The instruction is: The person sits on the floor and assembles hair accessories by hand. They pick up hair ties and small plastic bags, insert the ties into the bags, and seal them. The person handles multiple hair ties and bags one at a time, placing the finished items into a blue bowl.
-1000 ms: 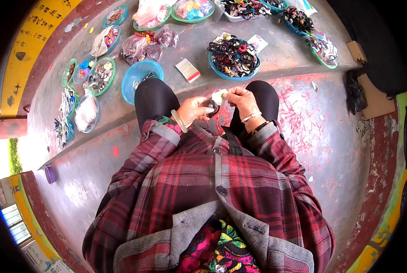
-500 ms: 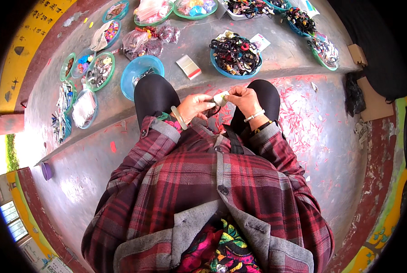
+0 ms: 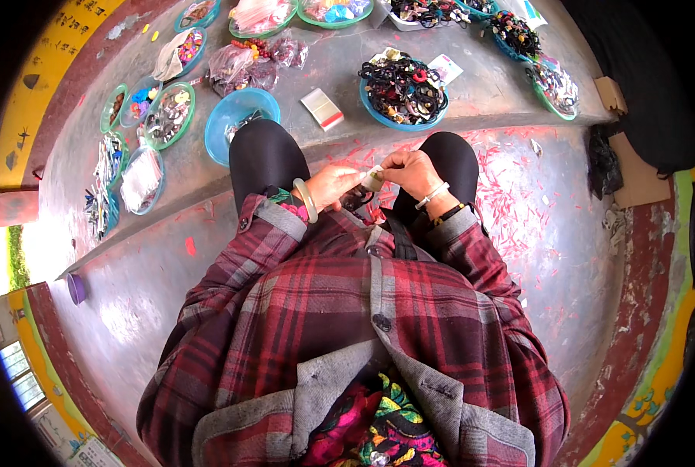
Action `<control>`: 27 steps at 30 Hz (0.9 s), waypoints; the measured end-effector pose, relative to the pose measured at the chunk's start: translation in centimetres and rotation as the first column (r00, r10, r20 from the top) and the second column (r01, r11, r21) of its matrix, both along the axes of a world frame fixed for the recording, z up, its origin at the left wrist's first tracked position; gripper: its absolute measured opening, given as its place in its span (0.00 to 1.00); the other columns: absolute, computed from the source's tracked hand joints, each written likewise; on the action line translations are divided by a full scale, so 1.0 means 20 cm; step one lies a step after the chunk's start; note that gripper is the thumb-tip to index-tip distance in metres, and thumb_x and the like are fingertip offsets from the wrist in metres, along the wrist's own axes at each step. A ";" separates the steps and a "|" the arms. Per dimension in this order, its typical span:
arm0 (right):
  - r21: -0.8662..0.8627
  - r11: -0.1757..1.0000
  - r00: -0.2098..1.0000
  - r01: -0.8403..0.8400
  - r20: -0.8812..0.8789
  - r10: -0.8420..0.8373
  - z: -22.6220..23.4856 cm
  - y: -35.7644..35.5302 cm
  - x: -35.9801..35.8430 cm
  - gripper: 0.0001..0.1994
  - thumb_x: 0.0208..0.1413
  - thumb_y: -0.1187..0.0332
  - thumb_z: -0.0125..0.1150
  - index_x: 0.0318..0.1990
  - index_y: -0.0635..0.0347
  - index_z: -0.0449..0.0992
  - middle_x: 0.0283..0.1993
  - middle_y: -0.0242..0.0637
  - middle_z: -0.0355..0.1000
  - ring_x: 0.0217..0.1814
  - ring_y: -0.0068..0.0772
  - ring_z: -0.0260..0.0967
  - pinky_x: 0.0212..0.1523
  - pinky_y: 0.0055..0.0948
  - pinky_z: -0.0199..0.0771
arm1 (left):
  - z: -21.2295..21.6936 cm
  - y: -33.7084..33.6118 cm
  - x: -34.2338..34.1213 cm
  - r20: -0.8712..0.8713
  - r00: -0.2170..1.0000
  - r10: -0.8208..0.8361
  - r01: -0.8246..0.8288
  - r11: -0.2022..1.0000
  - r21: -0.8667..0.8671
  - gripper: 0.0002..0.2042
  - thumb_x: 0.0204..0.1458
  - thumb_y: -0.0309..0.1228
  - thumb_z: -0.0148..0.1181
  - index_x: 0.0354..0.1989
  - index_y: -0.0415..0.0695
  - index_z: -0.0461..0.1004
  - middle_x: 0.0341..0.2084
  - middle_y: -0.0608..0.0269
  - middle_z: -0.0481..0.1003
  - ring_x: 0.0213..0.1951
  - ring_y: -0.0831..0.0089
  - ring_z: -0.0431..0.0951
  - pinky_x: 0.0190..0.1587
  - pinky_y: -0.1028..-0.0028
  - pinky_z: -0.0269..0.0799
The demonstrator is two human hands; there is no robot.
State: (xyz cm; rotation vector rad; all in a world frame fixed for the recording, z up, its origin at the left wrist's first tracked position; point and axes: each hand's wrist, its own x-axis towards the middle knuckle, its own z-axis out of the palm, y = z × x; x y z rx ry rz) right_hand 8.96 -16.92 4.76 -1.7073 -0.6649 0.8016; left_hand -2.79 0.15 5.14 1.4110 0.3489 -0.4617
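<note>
Between my knees, my left hand (image 3: pixel 332 187) and my right hand (image 3: pixel 414 176) come together on a small pale card (image 3: pixel 372 181). My left fingers are closed on its left side, while the right thumb and fingertips pinch its upper right edge. Something dark and looped, like a hair tie (image 3: pixel 355 198), hangs by the left fingers; how it joins the card is hidden. Beyond the knees, a stack of white cards with a red band (image 3: pixel 322 109) lies on the ledge. Right of it stands a blue basin (image 3: pixel 403 126) heaped with dark hair ties (image 3: pixel 406 87).
Behind my left knee is a blue bowl (image 3: pixel 217 128) with small metallic-looking pieces. Several baskets of small parts crowd the left, including a green basket (image 3: pixel 170 117). Plastic bags (image 3: pixel 242 71) lie behind. Red scraps (image 3: pixel 511 187) litter the lower floor below the ledge's edge.
The pale card has tilted and shows a narrower face. My right fingers have shifted slightly left along its top edge, and my left hand has turned a little.
</note>
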 end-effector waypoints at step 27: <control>0.029 0.950 0.948 -0.312 -0.053 0.313 0.37 0.41 -0.22 0.05 0.43 0.74 0.60 0.28 0.66 0.76 0.24 0.32 0.70 0.26 0.17 0.65 0.27 0.19 0.65 | 0.27 0.17 -0.45 0.219 0.905 0.366 -0.335 0.928 -0.166 0.16 0.52 0.23 0.47 0.50 0.35 0.62 0.39 0.58 0.71 0.38 0.76 0.72 0.38 0.77 0.72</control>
